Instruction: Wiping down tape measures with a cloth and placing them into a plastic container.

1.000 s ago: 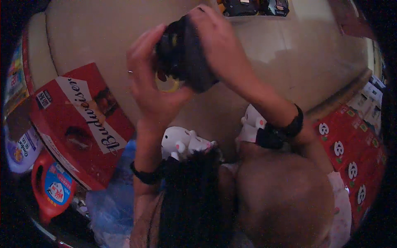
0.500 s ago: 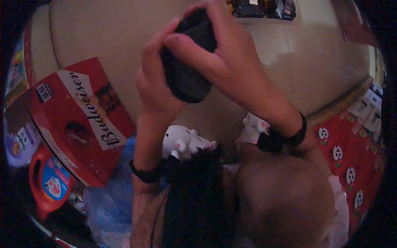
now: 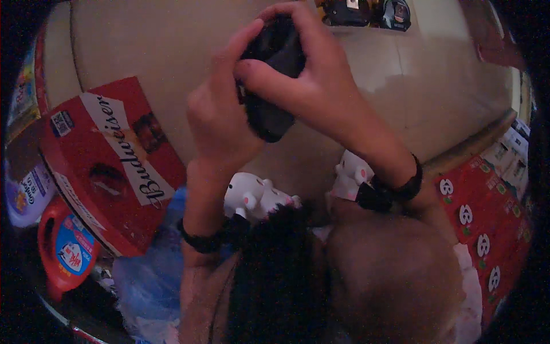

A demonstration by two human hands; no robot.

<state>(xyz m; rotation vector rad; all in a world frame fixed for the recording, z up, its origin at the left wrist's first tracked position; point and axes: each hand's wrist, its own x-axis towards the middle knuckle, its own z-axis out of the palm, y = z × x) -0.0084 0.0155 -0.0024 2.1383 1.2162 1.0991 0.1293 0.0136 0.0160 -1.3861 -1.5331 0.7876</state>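
Note:
Both my hands grip a black oblong object with rounded ends [image 3: 270, 117], held up ahead of me at the top middle. Its exact kind is too dark to make out. My left hand [image 3: 220, 109] wraps its left side, fingers reaching up along the edge. My right hand [image 3: 312, 69] curls over its top and right side, the thumb lying across the face that shows. Black bands circle both wrists. Below the hands, near my legs, are two white cartoon-animal figures [image 3: 252, 194] with pink patches, partly hidden by my arms, hair and bare knee.
A red carton [image 3: 114, 166] stands at the left, with a red jug [image 3: 69, 246] and a purple bottle [image 3: 28, 198] beside it. Blue plastic [image 3: 152, 281] lies lower left. Red printed packaging [image 3: 481, 212] is at the right. Black items [image 3: 395, 14] sit in a pale tray at the top.
The black object has turned slightly and shifted a little to the right in my hands. My left hand has moved slightly with it; both hands keep their hold.

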